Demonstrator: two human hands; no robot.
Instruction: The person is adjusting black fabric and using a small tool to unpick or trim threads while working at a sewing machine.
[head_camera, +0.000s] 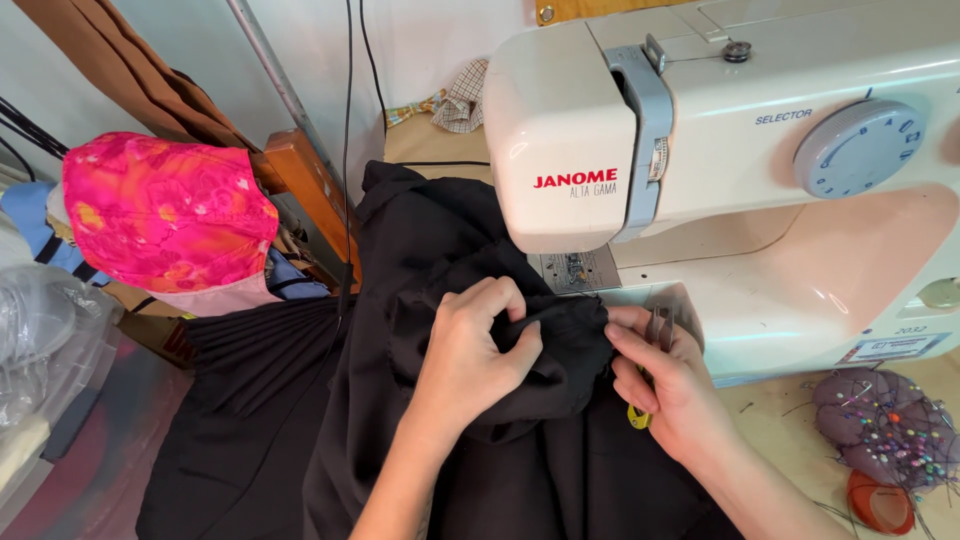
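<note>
Near the middle, the left hand (470, 345) has its fingers curled tight, pinching a fold of the black fabric (440, 250) that spills off the table edge. The right hand (665, 385) presses the same bunched edge, fingers closed around small snips (655, 335) with a yellow tip. Best to keep that fold taut and the blades clear of the cloth. At the near right sits a pincushion (885, 420). Just beyond the hands, the white sewing machine (700, 150) crowds the work. Far left, pink patterned cloth (165, 210).
</note>
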